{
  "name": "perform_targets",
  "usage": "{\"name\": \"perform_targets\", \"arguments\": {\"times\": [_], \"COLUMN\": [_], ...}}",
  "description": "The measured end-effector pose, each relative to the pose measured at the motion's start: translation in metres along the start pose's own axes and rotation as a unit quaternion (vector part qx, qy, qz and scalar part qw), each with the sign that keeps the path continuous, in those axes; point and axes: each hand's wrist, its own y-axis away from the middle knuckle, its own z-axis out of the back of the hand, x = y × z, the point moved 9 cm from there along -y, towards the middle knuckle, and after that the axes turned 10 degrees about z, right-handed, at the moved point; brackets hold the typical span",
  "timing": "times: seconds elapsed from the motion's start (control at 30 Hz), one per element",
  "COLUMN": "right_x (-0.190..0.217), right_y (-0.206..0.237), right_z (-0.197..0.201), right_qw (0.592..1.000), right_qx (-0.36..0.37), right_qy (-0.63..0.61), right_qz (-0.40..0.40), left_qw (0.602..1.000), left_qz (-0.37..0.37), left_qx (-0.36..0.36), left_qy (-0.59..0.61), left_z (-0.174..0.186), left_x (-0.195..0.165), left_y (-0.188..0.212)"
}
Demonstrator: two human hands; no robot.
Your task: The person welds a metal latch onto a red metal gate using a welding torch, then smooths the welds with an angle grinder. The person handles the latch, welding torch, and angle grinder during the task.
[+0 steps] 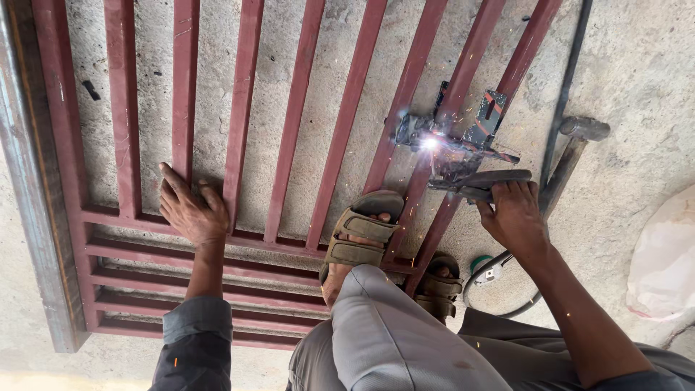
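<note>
2 hands, right hand [515,212] gripping welding holder [481,182], left hand [190,210] flat on red grille [293,116]

A white, crumpled plastic bag [662,257] lies on the concrete floor [637,65] at the right edge, and a small round green-and-white roll with a pale label [486,269] sits on the floor just beside the black cable [478,286].

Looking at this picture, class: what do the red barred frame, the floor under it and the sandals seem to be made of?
Red barred frame: probably steel tube with dull red paint; sparks fly where it is being welded. Floor: looks like rough, stained grey concrete. Sandals: worn tan straps, leather or synthetic, hard to tell.
</note>
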Motion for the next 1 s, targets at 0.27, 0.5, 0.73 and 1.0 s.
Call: {"name": "perform_targets", "arguments": {"times": [0.27, 0.5, 0.73, 1.0], "right_x": [-0.001, 0.002, -0.001, -0.001], "right_y": [0.000, 0.002, -0.001, -0.007], "right_z": [-0.001, 0.003, -0.004, -0.001], "right_qw": [1.000, 1.000, 0.999, 0.999], "right_qx": [0.016, -0.013, 0.036, 0.025], "right_qy": [-0.001, -0.022, 0.007, -0.020], "right_qz": [-0.011, -0.003, -0.002, -0.029], "left_qw": [1.000, 0.999, 0.999, 1.000], "left_qz": [-0.015, -0.029, -0.024, -0.021], "left_qx": [0.000, -0.011, -0.012, -0.005], "left_qy": [0.001, 0.012, 0.020, 0.003], "left_z": [0.003, 0.005, 0.006, 0.005], "left_x": [-0.001, -0.002, -0.003, -0.002], "left_y": [0.003, 0.004, 0.006, 0.003]}}
